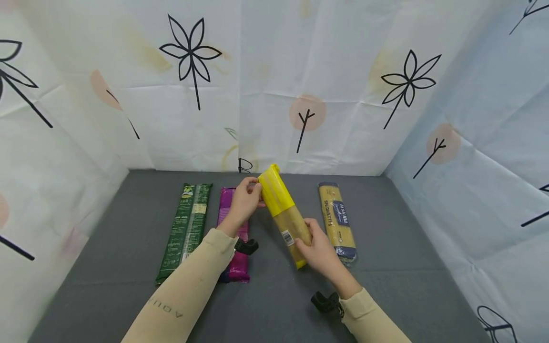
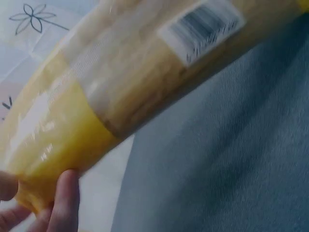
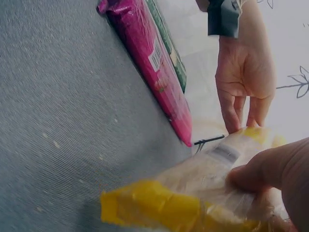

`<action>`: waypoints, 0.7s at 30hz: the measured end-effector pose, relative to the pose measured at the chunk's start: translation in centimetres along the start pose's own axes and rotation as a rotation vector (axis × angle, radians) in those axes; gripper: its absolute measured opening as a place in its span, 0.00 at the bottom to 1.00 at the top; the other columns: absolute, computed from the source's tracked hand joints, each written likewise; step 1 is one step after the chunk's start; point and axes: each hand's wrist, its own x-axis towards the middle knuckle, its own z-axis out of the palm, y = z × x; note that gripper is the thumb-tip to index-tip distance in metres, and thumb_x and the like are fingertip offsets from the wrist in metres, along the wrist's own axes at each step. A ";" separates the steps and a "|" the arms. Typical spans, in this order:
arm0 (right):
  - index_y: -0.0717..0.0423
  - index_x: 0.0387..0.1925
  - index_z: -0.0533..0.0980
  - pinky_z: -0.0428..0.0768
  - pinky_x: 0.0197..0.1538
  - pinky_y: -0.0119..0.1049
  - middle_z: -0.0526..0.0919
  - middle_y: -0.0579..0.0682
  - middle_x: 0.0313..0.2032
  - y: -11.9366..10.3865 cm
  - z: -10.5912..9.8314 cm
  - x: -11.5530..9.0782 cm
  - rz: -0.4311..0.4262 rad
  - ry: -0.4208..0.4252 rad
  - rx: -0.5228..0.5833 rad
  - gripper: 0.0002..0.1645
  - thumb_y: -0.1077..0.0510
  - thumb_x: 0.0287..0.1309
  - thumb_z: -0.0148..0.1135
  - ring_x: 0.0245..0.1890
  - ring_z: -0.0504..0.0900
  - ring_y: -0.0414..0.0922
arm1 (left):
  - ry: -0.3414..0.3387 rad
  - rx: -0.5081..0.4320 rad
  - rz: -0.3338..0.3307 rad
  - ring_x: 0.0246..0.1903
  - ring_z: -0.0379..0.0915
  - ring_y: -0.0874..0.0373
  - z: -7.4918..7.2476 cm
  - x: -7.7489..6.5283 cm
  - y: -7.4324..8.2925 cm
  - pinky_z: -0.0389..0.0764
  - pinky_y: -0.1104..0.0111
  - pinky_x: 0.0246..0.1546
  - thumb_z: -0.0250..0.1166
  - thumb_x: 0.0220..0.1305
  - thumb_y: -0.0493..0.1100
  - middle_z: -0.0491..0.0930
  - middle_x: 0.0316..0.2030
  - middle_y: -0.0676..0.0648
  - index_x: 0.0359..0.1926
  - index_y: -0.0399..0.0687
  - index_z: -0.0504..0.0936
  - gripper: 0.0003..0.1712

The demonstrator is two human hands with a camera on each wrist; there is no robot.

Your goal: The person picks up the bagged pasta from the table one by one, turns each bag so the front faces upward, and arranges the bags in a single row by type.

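Above the middle of the table a yellow pasta packet with a see-through lower part and a white barcode label is held at a tilt. My left hand pinches its upper yellow end; in the left wrist view the fingers are bent at that end. Lower down, my right hand grips the packet's side, and its thumb presses on the clear film. Beneath my left forearm lies a magenta packet, partly hidden.
A long green packet lies left of the magenta one. To the right lies a spaghetti packet with blue ends and label. The grey table meets patterned white cloth walls at the back and sides.
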 end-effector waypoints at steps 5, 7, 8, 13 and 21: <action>0.47 0.60 0.65 0.79 0.31 0.39 0.79 0.54 0.47 -0.8 -0.1 0.0 -0.105 0.054 -0.188 0.28 0.59 0.60 0.64 0.36 0.80 0.46 | -0.065 -0.041 -0.058 0.52 0.75 0.46 0.4 -1.0 0.3 0.81 0.56 0.45 0.54 0.72 0.54 0.68 0.56 0.39 0.73 0.51 0.54 0.35; 0.48 0.60 0.65 0.78 0.32 0.39 0.80 0.54 0.47 -1.1 -0.1 0.0 -0.158 0.072 -0.272 0.28 0.59 0.60 0.65 0.37 0.80 0.46 | -0.078 -0.046 -0.077 0.55 0.72 0.45 0.6 -1.4 0.2 0.81 0.57 0.45 0.54 0.72 0.55 0.65 0.59 0.38 0.75 0.51 0.49 0.38; 0.48 0.60 0.65 0.78 0.32 0.40 0.80 0.53 0.47 -1.3 -0.1 0.0 -0.178 0.080 -0.307 0.29 0.60 0.60 0.65 0.36 0.80 0.45 | -0.086 -0.054 -0.082 0.56 0.71 0.44 0.8 -1.6 0.2 0.81 0.57 0.45 0.54 0.72 0.55 0.64 0.61 0.37 0.75 0.51 0.47 0.39; 0.49 0.59 0.68 0.79 0.34 0.42 0.81 0.51 0.46 -2.0 0.1 0.0 -0.265 0.125 -0.478 0.29 0.62 0.57 0.66 0.36 0.81 0.45 | -0.112 -0.163 -0.122 0.57 0.70 0.40 1.4 -2.1 -0.4 0.82 0.55 0.43 0.53 0.73 0.53 0.62 0.63 0.37 0.73 0.52 0.48 0.36; 0.54 0.56 0.71 0.80 0.33 0.43 0.82 0.51 0.46 -1.9 1.3 0.1 -0.426 0.278 -0.749 0.30 0.66 0.51 0.69 0.35 0.81 0.49 | -0.129 -0.302 -0.179 0.52 0.75 0.39 1.8 -2.4 -0.8 0.78 0.47 0.46 0.55 0.72 0.51 0.66 0.60 0.33 0.77 0.59 0.43 0.41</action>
